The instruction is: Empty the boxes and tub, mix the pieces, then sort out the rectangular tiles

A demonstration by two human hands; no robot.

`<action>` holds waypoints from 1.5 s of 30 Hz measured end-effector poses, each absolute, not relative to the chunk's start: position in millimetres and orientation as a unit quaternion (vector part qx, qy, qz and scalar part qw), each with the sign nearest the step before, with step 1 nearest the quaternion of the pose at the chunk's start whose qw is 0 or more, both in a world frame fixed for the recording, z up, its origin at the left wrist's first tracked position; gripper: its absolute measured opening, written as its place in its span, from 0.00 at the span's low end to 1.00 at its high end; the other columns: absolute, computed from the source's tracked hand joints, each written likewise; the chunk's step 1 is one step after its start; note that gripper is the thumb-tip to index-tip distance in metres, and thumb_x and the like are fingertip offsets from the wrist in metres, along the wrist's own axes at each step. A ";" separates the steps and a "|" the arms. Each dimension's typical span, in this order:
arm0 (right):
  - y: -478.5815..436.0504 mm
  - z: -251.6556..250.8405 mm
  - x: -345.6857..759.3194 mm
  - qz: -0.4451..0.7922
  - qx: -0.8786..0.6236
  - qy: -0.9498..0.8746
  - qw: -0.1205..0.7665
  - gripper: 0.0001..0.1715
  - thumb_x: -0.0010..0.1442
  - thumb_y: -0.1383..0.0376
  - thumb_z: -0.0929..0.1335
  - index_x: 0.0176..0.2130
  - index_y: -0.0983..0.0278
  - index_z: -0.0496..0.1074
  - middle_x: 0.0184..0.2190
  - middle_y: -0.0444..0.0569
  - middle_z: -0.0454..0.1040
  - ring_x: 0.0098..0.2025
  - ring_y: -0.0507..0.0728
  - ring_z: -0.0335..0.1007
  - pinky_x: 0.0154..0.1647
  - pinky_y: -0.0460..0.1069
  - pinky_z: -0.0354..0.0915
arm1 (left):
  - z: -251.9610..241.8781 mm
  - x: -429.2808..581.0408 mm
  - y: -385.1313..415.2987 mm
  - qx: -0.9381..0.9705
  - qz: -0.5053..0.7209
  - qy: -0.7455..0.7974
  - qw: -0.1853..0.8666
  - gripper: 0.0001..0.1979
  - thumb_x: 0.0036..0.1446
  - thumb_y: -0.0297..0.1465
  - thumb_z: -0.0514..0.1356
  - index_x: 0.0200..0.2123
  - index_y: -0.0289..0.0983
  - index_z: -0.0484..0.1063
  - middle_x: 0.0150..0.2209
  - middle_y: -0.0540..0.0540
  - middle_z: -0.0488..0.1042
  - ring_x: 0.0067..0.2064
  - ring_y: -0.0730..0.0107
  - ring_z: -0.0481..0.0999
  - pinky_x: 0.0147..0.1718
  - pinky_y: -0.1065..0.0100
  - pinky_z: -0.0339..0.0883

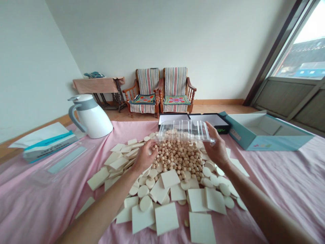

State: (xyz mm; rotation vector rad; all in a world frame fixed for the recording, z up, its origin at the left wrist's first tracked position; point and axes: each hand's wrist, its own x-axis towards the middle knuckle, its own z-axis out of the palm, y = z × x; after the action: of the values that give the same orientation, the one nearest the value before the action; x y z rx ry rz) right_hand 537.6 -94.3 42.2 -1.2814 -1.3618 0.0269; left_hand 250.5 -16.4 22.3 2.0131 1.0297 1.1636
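Observation:
My right hand (pixel 217 146) grips the right end of a clear plastic tray (pixel 184 131) with ridged compartments, tilted over the pile. My left hand (pixel 145 155) is at the tray's near left corner, fingers curled together beside the beads; what lies between its fingertips is too small to make out. Beneath the tray is a heap of small round wooden beads (pixel 179 157). Around the heap are scattered pale square wooden tiles (pixel 167 217) and round wooden discs (pixel 143 191). The tray partly covers the far side of the heap.
Behind the heap stand a black open box (pixel 208 119) and a light-blue open box (pixel 271 142). On the left are a white jug (pixel 95 118), a tissue pack (pixel 50 144) and a clear plastic lid (pixel 66 161). A pink cloth (pixel 264 183) covers the table.

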 end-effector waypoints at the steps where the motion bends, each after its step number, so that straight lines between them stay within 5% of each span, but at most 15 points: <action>1: -96.0 39.5 536.9 0.004 -0.546 -0.584 0.601 0.38 0.54 0.68 0.65 0.64 0.61 0.58 0.60 0.53 0.67 0.60 0.61 0.65 0.61 0.60 0.61 | 23.9 250.9 -17.4 0.756 0.440 0.388 0.292 0.12 0.51 0.29 0.60 0.40 0.36 0.70 0.42 0.42 0.78 0.47 0.60 0.77 0.50 0.59 0.69; 10: -104.5 45.3 520.3 -0.057 -0.525 -0.554 0.644 0.30 0.60 0.65 0.64 0.61 0.59 0.61 0.58 0.54 0.68 0.58 0.61 0.66 0.57 0.59 0.66 | 31.2 251.9 -23.9 0.748 0.462 0.382 0.283 0.12 0.55 0.34 0.60 0.42 0.36 0.68 0.40 0.42 0.78 0.44 0.62 0.78 0.48 0.59 0.70; 17: -104.6 54.1 521.3 -0.085 -0.510 -0.527 0.674 0.29 0.59 0.63 0.66 0.59 0.61 0.64 0.54 0.54 0.70 0.55 0.60 0.68 0.58 0.59 0.63 | 29.3 253.0 -24.7 0.745 0.463 0.369 0.309 0.17 0.57 0.34 0.58 0.49 0.35 0.67 0.49 0.38 0.75 0.48 0.62 0.77 0.47 0.60 0.72; 27: -109.2 44.6 513.4 0.184 -0.493 -0.425 0.736 0.29 0.58 0.58 0.67 0.58 0.61 0.65 0.48 0.53 0.73 0.45 0.59 0.73 0.45 0.62 0.74 | 34.9 254.3 -32.5 0.716 0.492 0.340 0.361 0.28 0.58 0.39 0.60 0.59 0.37 0.61 0.58 0.36 0.68 0.49 0.61 0.77 0.45 0.62 0.73; 33: -118.7 44.1 504.5 0.252 -0.519 -0.449 0.683 0.26 0.56 0.54 0.70 0.51 0.65 0.72 0.44 0.55 0.77 0.47 0.64 0.74 0.47 0.65 0.72 | 45.3 256.1 -43.3 0.703 0.509 0.356 0.347 0.21 0.60 0.44 0.57 0.48 0.35 0.72 0.44 0.41 0.78 0.47 0.58 0.77 0.49 0.60 0.71; 39: -124.9 45.7 504.5 0.207 -0.474 -0.549 0.657 0.33 0.61 0.53 0.66 0.63 0.54 0.58 0.64 0.53 0.61 0.64 0.65 0.57 0.58 0.63 0.63 | 55.8 244.0 -35.1 0.590 0.563 0.387 0.430 0.21 0.59 0.44 0.57 0.47 0.33 0.71 0.32 0.43 0.78 0.38 0.58 0.80 0.38 0.60 0.76; 45: -122.3 43.8 508.7 0.194 -0.522 -0.475 0.682 0.27 0.60 0.52 0.67 0.55 0.60 0.68 0.49 0.56 0.74 0.45 0.63 0.75 0.46 0.61 0.72 | 77.4 205.1 13.3 0.389 0.677 0.399 0.481 0.08 0.56 0.28 0.61 0.40 0.36 0.68 0.32 0.51 0.73 0.35 0.71 0.78 0.40 0.64 0.76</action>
State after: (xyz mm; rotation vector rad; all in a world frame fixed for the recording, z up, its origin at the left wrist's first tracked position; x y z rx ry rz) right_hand 508.7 -122.3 43.8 -1.1701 -1.0651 0.4350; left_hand 205.1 13.3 77.4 0.9478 0.9723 1.6505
